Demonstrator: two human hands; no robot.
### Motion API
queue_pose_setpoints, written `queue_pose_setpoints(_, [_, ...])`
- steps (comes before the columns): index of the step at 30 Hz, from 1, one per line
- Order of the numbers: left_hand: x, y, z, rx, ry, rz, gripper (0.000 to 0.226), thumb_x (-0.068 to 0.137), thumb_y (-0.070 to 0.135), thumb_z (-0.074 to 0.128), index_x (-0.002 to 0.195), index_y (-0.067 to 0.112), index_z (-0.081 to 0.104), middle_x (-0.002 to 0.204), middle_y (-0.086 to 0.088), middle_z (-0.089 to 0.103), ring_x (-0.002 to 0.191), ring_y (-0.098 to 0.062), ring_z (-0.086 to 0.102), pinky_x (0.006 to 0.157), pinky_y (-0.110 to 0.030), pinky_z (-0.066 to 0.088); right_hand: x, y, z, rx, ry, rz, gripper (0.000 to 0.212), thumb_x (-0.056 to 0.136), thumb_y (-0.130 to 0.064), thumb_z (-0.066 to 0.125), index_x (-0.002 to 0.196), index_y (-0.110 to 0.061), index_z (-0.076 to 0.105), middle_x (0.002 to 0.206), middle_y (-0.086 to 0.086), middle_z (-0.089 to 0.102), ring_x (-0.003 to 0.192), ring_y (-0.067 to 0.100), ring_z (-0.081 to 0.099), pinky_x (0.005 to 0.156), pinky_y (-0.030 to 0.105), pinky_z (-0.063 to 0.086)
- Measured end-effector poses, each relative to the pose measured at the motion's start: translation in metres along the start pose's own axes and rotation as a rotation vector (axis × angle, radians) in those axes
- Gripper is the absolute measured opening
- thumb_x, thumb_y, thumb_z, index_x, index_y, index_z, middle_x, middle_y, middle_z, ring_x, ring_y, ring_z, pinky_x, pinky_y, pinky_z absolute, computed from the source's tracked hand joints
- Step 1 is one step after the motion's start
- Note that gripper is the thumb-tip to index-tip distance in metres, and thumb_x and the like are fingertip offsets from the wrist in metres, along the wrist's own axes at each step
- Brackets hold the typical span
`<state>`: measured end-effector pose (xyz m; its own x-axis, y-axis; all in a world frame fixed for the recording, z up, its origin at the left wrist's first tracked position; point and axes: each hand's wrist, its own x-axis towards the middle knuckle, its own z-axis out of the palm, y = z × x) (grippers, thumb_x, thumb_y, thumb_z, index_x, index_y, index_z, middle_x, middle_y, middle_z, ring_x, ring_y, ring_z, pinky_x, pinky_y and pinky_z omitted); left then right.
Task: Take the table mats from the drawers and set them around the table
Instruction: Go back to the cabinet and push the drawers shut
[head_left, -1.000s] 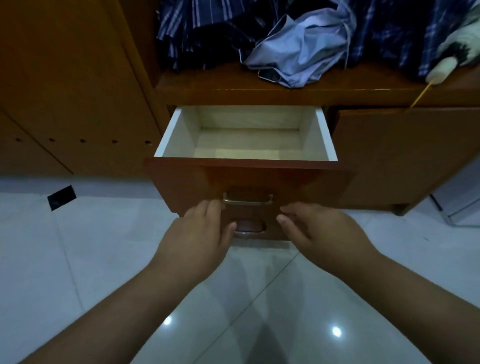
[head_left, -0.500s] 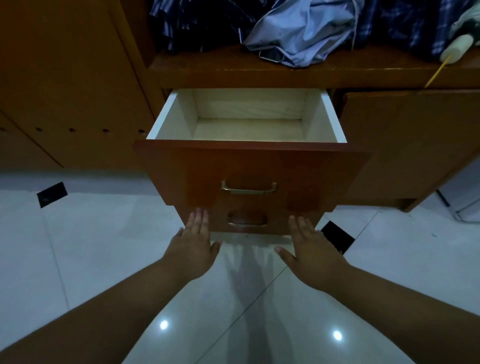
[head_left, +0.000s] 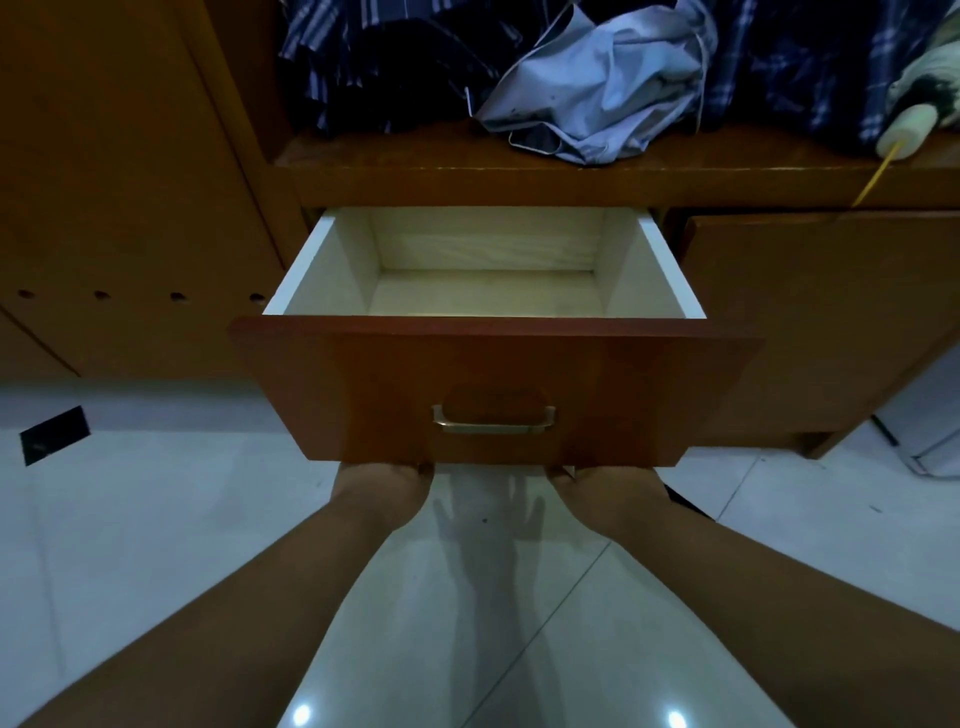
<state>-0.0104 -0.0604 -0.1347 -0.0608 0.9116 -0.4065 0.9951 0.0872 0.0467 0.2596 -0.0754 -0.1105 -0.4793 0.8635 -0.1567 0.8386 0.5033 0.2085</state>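
Seen from above, looking down past two bare forearms at an open drawer with a reddish-brown wooden front (head_left: 498, 384) and pale cream inner walls, pulled well out of an orange-brown wooden cabinet (head_left: 130, 208). Drawer interior showed bare pale wood; no table mats visible anywhere in view. A brushed metal bar handle (head_left: 493, 420) sat centred low on the drawer front, untouched.

Left hand (head_left: 382, 486) reached under the bottom edge of the drawer front, left of the handle, fingers hidden beneath the wood. Right hand (head_left: 608, 488) placed likewise under the bottom edge, right of the handle, fingers also hidden. Hands well apart, one toward each end of the front; whether curled onto the underside or merely pressed against it, cannot tell.

Above the drawer, a wooden shelf (head_left: 519, 171) carried a crumpled pale blue cloth (head_left: 602, 88), with dark blue checked fabric (head_left: 810, 62) hanging behind and beside it. At the far right of the shelf, a cream cylindrical object with a thin yellow stick (head_left: 543, 136) poking out over the edge. Right of the drawer, a closed wooden cabinet door (head_left: 810, 322). Below, a glossy white tiled floor (head_left: 156, 519) with a small black rectangular patch (head_left: 54, 434) at left.
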Motion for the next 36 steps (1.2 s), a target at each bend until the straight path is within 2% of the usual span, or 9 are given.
queue_pose_setpoints(3, [-0.006,0.001,-0.001,0.045,0.087,0.083,0.057,0.106,0.049,0.025,0.113,0.011,0.067,0.104,-0.011,0.071,0.101,-0.031,0.067,0.086,-0.032,0.048,0.002,0.001,0.017,0.226,-0.146,0.123,0.05,0.106,-0.037,0.032,0.154,-0.021,0.032,0.098,0.007,0.066,0.087,0.025,0.066,0.071,0.034,0.049])
queue_pose_setpoints(5, [-0.026,0.0,0.001,0.082,0.255,0.181,0.053,0.104,0.054,0.033,0.102,0.014,0.068,0.087,-0.003,0.069,0.087,-0.024,0.067,0.075,-0.028,0.049,-0.013,-0.003,0.019,0.397,-0.139,0.212,0.066,0.101,-0.061,0.026,0.153,-0.021,0.035,0.13,0.01,0.06,0.115,0.025,0.059,0.088,0.035,0.05])
queue_pose_setpoints(8, [-0.063,0.002,0.003,-0.002,0.238,0.269,0.062,0.102,0.058,0.03,0.146,0.018,0.045,0.142,-0.006,0.056,0.13,-0.024,0.052,0.098,-0.037,0.047,-0.045,-0.016,0.005,0.484,-0.084,0.175,0.071,0.096,-0.07,0.021,0.156,-0.032,0.028,0.162,0.0,0.028,0.146,0.019,0.03,0.111,0.039,0.039])
queue_pose_setpoints(11, [-0.107,0.007,-0.006,-0.027,0.213,0.347,0.07,0.1,0.063,0.023,0.16,0.027,0.023,0.166,0.006,0.024,0.149,-0.014,0.028,0.114,-0.035,0.034,-0.07,-0.025,-0.028,0.522,0.064,0.079,0.067,0.095,-0.069,0.021,0.148,-0.035,0.044,0.154,-0.01,0.042,0.139,0.01,0.042,0.109,0.033,0.041])
queue_pose_setpoints(15, [-0.15,0.013,-0.041,-0.083,0.39,0.382,0.056,0.099,0.057,0.036,0.15,0.032,0.042,0.149,0.011,0.051,0.132,-0.01,0.049,0.103,-0.032,0.045,-0.085,-0.028,-0.083,0.467,0.383,-0.031,0.048,0.1,-0.053,0.04,0.135,-0.028,0.061,0.132,-0.009,0.065,0.117,0.007,0.061,0.093,0.026,0.048])
queue_pose_setpoints(20, [-0.162,0.006,-0.075,-0.083,0.731,0.374,0.052,0.096,0.051,0.044,0.138,0.022,0.05,0.136,0.002,0.052,0.126,-0.019,0.048,0.097,-0.037,0.045,-0.086,-0.017,-0.115,0.44,0.594,0.037,0.053,0.1,-0.047,0.042,0.145,-0.021,0.05,0.149,-0.003,0.05,0.135,0.012,0.047,0.105,0.033,0.04])
queue_pose_setpoints(25, [-0.153,-0.004,-0.078,-0.081,0.599,0.225,0.079,0.094,0.063,0.031,0.16,0.021,0.018,0.161,-0.005,0.025,0.146,-0.026,0.033,0.108,-0.045,0.042,-0.084,-0.018,-0.11,0.317,0.467,0.08,0.067,0.101,-0.053,0.035,0.157,-0.019,0.026,0.162,-0.003,0.027,0.149,0.011,0.024,0.114,0.032,0.03])
queue_pose_setpoints(30, [-0.123,0.0,-0.079,-0.06,0.485,0.242,0.087,0.096,0.066,0.033,0.158,0.029,-0.017,0.166,0.004,-0.023,0.155,-0.019,0.01,0.114,-0.04,0.034,-0.057,-0.011,-0.114,0.364,0.391,0.122,0.073,0.099,-0.061,0.023,0.16,-0.026,0.003,0.166,-0.01,0.001,0.151,0.006,0.001,0.12,0.031,0.019])
queue_pose_setpoints(36, [-0.086,0.016,-0.102,-0.114,0.48,0.206,0.084,0.1,0.06,0.035,0.16,0.025,-0.012,0.168,0.005,-0.014,0.155,-0.014,-0.003,0.119,-0.041,0.024,-0.02,-0.004,-0.128,0.447,0.353,0.218,0.076,0.098,-0.065,0.022,0.159,-0.03,-0.006,0.166,-0.012,-0.004,0.151,0.008,-0.006,0.118,0.035,0.015])
